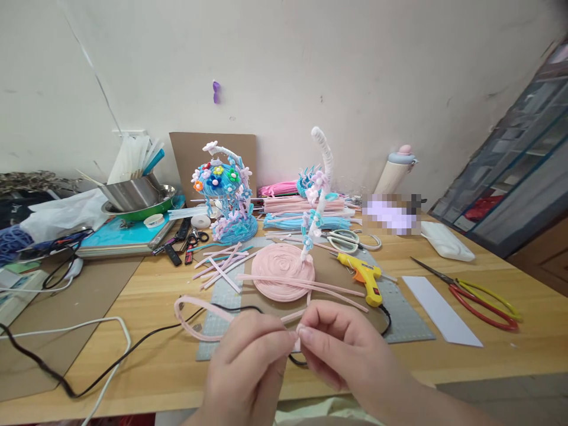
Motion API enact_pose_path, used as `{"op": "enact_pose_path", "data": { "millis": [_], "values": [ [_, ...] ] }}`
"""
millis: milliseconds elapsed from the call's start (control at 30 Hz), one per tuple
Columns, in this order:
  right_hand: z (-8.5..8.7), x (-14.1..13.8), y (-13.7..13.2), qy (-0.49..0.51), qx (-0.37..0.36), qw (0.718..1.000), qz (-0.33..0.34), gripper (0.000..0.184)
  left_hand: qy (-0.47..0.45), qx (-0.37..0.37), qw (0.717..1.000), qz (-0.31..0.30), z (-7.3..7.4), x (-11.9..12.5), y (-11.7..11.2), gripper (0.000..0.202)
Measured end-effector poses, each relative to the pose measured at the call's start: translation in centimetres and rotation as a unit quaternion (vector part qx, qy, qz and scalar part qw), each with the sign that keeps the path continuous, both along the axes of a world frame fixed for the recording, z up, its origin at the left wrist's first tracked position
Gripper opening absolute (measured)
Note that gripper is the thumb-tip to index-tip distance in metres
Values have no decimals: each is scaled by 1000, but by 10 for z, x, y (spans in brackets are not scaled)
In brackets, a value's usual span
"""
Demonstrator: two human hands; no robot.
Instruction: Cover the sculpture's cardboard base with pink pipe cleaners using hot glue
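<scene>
My left hand (248, 361) and my right hand (341, 349) meet at the near table edge, both pinched on a pale pink pipe cleaner (195, 313) that loops out to the left. Just beyond them lies a round pink coiled base (279, 269) with a white curved stem (322, 160) carrying small blue and pink flowers. More long pink pipe cleaners (328, 290) cross that base. A yellow glue gun (364, 278) lies to the right of it on a grey cutting mat (399, 319).
A finished blue flower ornament (228, 201) stands behind, beside stacked pink and blue pipe cleaners (293, 213). Red-and-yellow scissors (479, 296) and a white paper strip (439, 310) lie at right. A steel bowl (133, 195), tools and cables (89, 367) crowd the left.
</scene>
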State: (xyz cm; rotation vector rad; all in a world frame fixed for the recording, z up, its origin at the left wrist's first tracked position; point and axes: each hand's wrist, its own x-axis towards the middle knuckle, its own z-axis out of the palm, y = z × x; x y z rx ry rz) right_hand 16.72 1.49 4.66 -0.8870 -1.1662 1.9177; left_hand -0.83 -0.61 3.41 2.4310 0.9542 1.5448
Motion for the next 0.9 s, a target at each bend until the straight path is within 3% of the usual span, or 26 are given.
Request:
{"op": "enact_pose_path", "data": {
  "millis": [133,233,367,467,567,700,900],
  "values": [
    [0,0,1,5,-61,998,-1,52,141,117,981,67,5,-1,-4,20],
    [-1,1,1,23,-66,997,15,51,205,142,964,92,8,-2,-7,19],
    [0,3,3,-2,-47,998,44,57,164,49,982,76,6,-6,-8,23],
    [6,6,9,-53,-48,994,88,50,155,-17,987,45,8,-9,-8,33],
    [15,9,16,-122,-52,980,150,32,220,-24,975,5,17,-12,-5,38],
    [23,12,24,-162,-93,961,202,16,262,-34,964,-26,31,-13,2,28],
    [17,17,30,-113,-150,953,236,22,257,-48,964,-39,36,-18,6,18]
  ]
}}
